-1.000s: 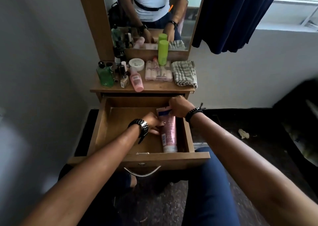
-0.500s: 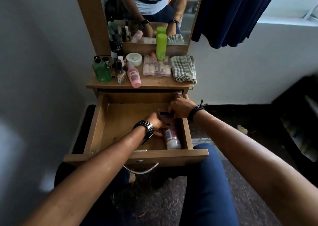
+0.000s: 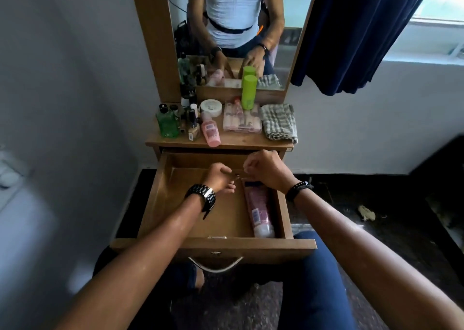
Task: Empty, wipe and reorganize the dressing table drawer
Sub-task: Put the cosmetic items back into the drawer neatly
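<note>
Both hands have lifted off the pink tube since half a second ago. My left hand hovers over the drawer, fingers curled, pinching a small dark object I cannot identify. My right hand hangs beside it, loosely fisted; I cannot tell if it holds anything. I see the tube lying flat below and nearer than the right hand, along the drawer's right wall, cap toward me.
</note>
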`<state>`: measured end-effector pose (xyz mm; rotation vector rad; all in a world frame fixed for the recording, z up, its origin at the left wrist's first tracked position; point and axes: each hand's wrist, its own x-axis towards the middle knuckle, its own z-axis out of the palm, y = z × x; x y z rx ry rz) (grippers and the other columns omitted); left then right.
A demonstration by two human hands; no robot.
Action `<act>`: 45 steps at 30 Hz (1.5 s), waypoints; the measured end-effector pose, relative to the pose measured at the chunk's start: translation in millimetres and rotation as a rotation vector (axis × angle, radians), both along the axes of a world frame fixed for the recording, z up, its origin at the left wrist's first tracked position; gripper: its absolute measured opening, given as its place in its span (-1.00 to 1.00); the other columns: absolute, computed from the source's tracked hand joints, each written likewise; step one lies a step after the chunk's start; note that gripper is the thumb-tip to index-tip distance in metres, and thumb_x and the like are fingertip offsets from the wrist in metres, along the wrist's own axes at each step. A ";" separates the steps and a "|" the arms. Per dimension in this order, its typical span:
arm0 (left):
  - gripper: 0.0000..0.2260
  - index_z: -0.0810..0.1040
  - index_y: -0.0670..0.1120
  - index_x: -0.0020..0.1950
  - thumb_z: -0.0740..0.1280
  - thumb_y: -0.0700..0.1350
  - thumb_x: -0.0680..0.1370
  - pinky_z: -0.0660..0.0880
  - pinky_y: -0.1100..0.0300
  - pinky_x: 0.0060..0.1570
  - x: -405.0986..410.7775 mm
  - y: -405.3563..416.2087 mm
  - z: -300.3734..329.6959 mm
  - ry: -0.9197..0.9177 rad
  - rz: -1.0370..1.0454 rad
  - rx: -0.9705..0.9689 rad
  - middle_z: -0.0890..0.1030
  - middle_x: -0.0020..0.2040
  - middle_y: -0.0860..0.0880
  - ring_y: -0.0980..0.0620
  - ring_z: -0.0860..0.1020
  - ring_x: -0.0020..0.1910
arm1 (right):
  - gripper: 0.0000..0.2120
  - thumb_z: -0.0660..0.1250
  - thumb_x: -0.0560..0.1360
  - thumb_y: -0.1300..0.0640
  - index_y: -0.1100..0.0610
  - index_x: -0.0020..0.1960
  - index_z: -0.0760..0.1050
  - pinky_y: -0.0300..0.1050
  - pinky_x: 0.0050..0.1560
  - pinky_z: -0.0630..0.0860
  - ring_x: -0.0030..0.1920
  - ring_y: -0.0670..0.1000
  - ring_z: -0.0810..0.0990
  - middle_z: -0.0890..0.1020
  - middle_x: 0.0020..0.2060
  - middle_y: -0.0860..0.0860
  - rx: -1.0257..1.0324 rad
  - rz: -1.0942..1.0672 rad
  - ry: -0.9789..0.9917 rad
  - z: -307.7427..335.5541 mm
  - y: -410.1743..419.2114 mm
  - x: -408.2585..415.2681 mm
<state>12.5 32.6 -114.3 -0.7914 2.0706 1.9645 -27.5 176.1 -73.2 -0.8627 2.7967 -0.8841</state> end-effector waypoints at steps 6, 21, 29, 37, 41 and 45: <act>-0.95 0.39 -0.22 -0.02 0.16 -0.26 0.60 0.54 0.20 -0.49 -9.3 -28.0 31.9 0.232 0.349 0.258 0.41 -0.33 -0.14 -0.04 0.47 -0.43 | -0.88 0.31 0.43 0.24 0.18 -0.21 0.63 -0.41 -0.34 0.37 -0.28 -0.12 0.54 0.63 -0.28 -0.05 -0.294 -0.106 0.063 29.1 -57.9 -0.2; -0.93 0.44 -0.22 0.00 0.29 -0.27 0.54 0.61 0.16 -0.36 9.0 -13.0 47.7 0.256 0.320 0.399 0.60 -0.27 -0.14 0.04 0.61 -0.44 | -0.87 0.38 0.46 0.06 0.05 -0.02 0.61 -0.24 -0.15 0.52 -0.10 -0.07 0.62 0.69 -0.11 0.00 -0.443 -0.310 -0.246 25.4 -59.4 9.2; -0.88 0.43 -0.16 -0.02 0.35 -0.23 0.51 0.53 0.29 -0.40 59.2 -5.8 51.8 0.227 -0.040 -0.018 0.51 -0.23 -0.06 0.08 0.51 -0.36 | -0.85 0.49 0.33 0.09 0.07 -0.11 0.64 0.12 0.01 0.62 -0.04 0.12 0.67 0.70 -0.13 0.08 -0.527 -0.274 -0.520 17.8 0.9 37.5; -0.62 0.40 -0.03 0.35 0.31 -0.05 0.54 0.24 0.39 0.11 63.9 -31.1 34.6 0.179 -0.493 -0.847 0.32 0.32 -0.08 0.01 0.36 0.25 | -0.86 0.40 0.43 0.28 0.23 -0.01 0.62 -0.01 0.05 0.60 0.06 0.07 0.59 0.62 0.00 0.09 -0.162 -0.016 -0.560 -1.4 7.4 55.2; -0.68 0.45 -0.03 0.30 0.28 -0.05 0.55 0.47 0.10 0.10 61.6 -34.0 19.8 -0.079 -0.831 -0.816 0.47 0.29 -0.08 -0.02 0.49 0.16 | -0.85 0.36 0.44 0.33 0.23 -0.02 0.63 -0.29 -0.17 0.49 -0.06 0.01 0.57 0.59 -0.12 0.00 0.087 0.103 -0.423 -13.4 -9.8 57.9; -0.72 0.51 -0.04 0.22 0.33 -0.19 0.51 0.55 0.07 0.03 63.4 -31.0 13.5 -0.053 -0.851 -0.817 0.56 0.19 -0.07 -0.03 0.56 0.09 | -0.73 0.34 0.45 0.35 0.21 0.13 0.58 -0.15 0.03 0.55 0.05 0.06 0.59 0.62 0.05 0.09 0.303 0.208 -0.314 -24.3 -12.6 53.5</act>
